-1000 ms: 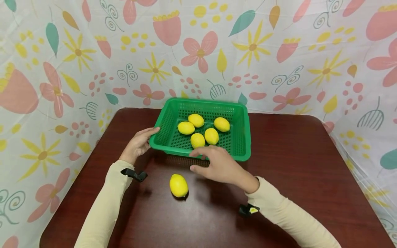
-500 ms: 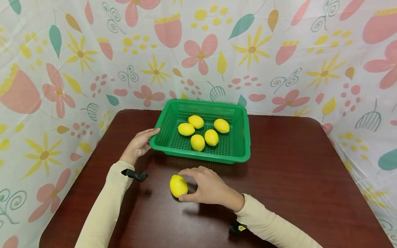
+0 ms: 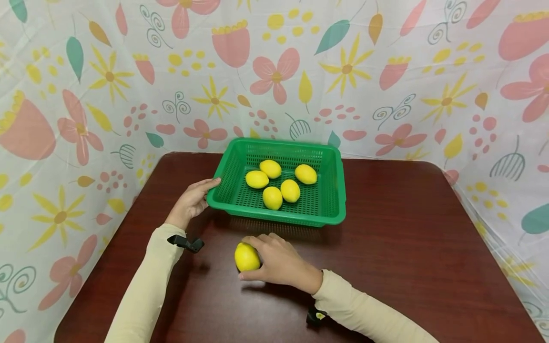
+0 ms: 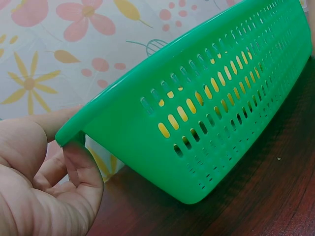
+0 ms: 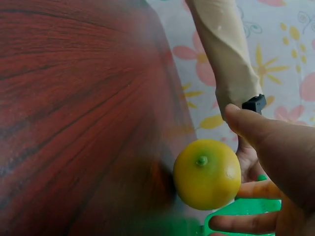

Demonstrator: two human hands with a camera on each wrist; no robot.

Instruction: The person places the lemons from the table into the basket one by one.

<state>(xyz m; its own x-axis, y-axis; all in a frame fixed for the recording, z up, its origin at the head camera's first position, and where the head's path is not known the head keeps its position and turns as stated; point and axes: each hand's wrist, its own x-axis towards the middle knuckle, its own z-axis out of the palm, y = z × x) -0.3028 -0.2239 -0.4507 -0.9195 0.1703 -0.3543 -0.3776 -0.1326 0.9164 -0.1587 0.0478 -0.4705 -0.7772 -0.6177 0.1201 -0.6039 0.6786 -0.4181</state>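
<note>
In the head view, a single yellow lemon (image 3: 247,257) lies on the table in front of the green plastic basket (image 3: 274,216). My right hand (image 3: 280,262) reaches round this lemon from the right, thumb on the near side and fingers on the far side. The right wrist view shows a gap between the thumb (image 5: 246,123) and the lemon (image 5: 206,174), with the fingers fairly straight. My left hand (image 3: 190,202) grips the basket's left rim, thumb on top and fingers curled beneath, as the left wrist view shows. Several lemons (image 3: 272,197) lie inside the basket.
The dark reddish-brown wooden table (image 3: 399,247) extends to both sides of the basket. A flower-patterned cloth (image 3: 274,76) hangs behind and along its sides. Black camera mounts sit on both wrists, the left mount (image 3: 185,243) near the table.
My right hand has moved from beside the basket's front edge, down and left, to around the loose lemon. The left hand keeps its grip on the rim, and the basket stays put.
</note>
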